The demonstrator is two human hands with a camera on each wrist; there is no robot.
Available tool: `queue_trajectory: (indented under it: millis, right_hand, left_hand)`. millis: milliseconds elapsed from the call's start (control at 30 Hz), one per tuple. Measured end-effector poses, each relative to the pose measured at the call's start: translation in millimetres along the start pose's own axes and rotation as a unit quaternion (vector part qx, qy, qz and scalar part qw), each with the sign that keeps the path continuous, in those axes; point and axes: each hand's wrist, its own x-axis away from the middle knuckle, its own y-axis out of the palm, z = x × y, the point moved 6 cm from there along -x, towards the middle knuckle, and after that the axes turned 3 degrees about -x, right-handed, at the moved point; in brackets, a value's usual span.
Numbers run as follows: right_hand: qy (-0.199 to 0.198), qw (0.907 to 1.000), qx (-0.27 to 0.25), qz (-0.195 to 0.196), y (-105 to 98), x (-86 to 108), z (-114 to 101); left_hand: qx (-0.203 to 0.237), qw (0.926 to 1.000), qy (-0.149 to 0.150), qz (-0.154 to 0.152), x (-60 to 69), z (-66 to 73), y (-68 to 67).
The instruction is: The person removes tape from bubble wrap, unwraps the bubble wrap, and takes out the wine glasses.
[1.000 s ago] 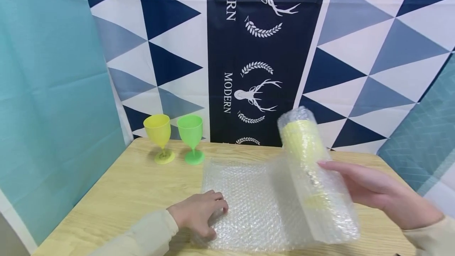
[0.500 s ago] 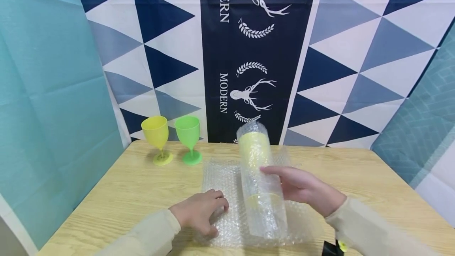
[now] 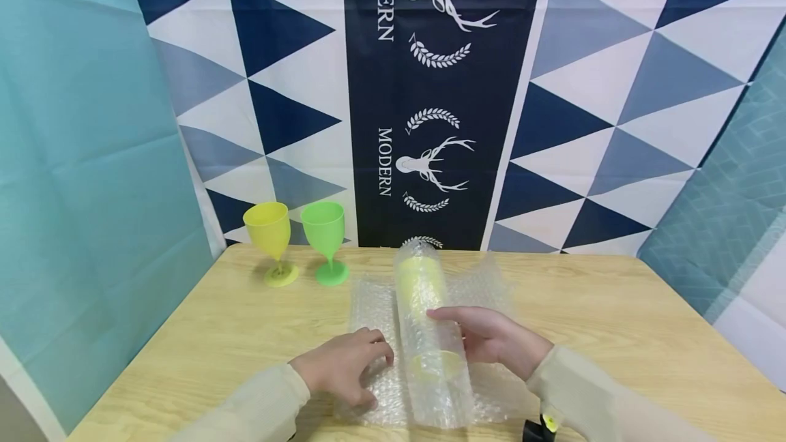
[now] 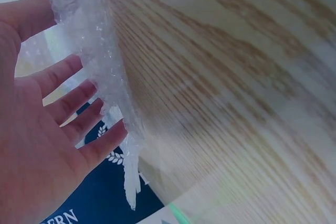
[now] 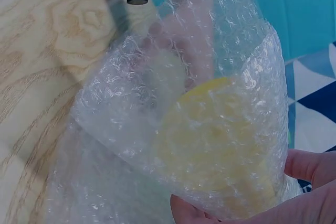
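A yellow goblet point(image 3: 424, 285), rolled in bubble wrap point(image 3: 371, 299), lies lengthwise over the flat part of the sheet in the head view. Its round foot point(image 5: 205, 140) shows through the film in the right wrist view. My right hand point(image 3: 500, 340) grips the roll from the right, thumb on top; its other fingers are partly hidden. To the left, my left hand point(image 3: 346, 363) rests on the sheet's left margin, apart from the roll. In the left wrist view its fingers point(image 4: 63, 72) are spread, their tips against the wrap's edge.
Two unwrapped goblets, one yellow point(image 3: 270, 234) and one green point(image 3: 325, 237), stand upright at the back left of the wooden table point(image 3: 215, 340). A patterned cloth point(image 3: 442, 87) hangs behind the table, with a teal curtain point(image 3: 92, 155) at the left.
My right hand has brought the wrapped goblet leftward and down onto the sheet, from raised and tilted at the right. The left hand has stayed on the sheet's left margin.
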Motion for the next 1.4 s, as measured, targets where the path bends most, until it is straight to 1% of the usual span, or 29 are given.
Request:
queue_trajectory:
  millis: [133, 233, 367, 667, 733, 833, 933, 1033, 1100, 1133, 1233, 1267, 1333, 1367, 1400]
  right_hand:
    - [-0.001, 0.9995, 0.002, 0.032, -4.5, -4.1, 2.6]
    - [0.000, 0.9992, -0.004, 0.040, -7.5, -6.3, 7.1]
    - [0.006, 0.9995, -0.016, 0.027, -9.0, -8.6, 14.4]
    - [0.004, 0.9994, -0.031, -0.014, -11.1, -11.5, 26.6]
    - [0.000, 0.9993, -0.032, -0.017, -11.9, -12.0, 27.6]
    - [-0.007, 0.9993, -0.034, -0.016, -13.2, -12.4, 28.5]
    - [-0.013, 0.9991, -0.035, -0.018, -13.5, -12.3, 29.4]
    - [-0.020, 0.9988, -0.035, -0.027, -12.9, -11.9, 29.6]
    - [-0.026, 0.9986, -0.029, -0.035, -12.5, -11.7, 28.6]
    - [-0.028, 0.9985, -0.026, -0.040, -12.5, -11.8, 28.1]
    - [-0.030, 0.9983, -0.021, -0.047, -12.1, -12.0, 27.5]
    - [-0.030, 0.9982, -0.020, -0.049, -11.7, -12.2, 27.6]
    - [-0.027, 0.9981, -0.022, -0.050, -10.8, -12.5, 28.0]
    - [-0.025, 0.9982, -0.022, -0.050, -10.4, -12.6, 28.3]
    - [-0.024, 0.9983, -0.023, -0.049, -10.3, -12.9, 28.8]
  left_hand:
    - [0.002, 1.0000, -0.003, 0.003, 0.0, -0.9, -0.7]
    - [0.001, 1.0000, -0.003, 0.006, 0.0, -0.9, -0.8]
    - [0.004, 1.0000, -0.006, 0.000, 0.8, 0.3, -0.3]
    - [0.025, 0.9993, -0.017, -0.022, 2.3, 3.5, -0.4]
    - [0.032, 0.9989, -0.021, -0.027, 2.7, 3.4, 0.3]
    - [0.050, 0.9978, -0.030, -0.031, 2.5, 2.4, 0.2]
    - [0.075, 0.9960, -0.040, -0.025, 0.5, 1.0, -2.1]
    - [0.118, 0.9906, -0.068, -0.016, -4.3, -0.7, -4.3]
    - [0.147, 0.9848, -0.092, -0.001, -8.9, -1.5, -7.0]
    - [0.167, 0.9803, -0.106, 0.004, -11.3, -1.9, -7.7]
    - [0.220, 0.9630, -0.154, 0.026, -18.4, -3.3, -9.1]
    - [0.239, 0.9550, -0.173, 0.032, -20.2, -4.1, -8.9]
    - [0.284, 0.9339, -0.215, 0.033, -24.0, -6.5, -6.1]
    - [0.311, 0.9204, -0.234, 0.036, -26.1, -7.8, -4.3]
    - [0.342, 0.9050, -0.251, 0.038, -28.3, -9.2, -1.9]
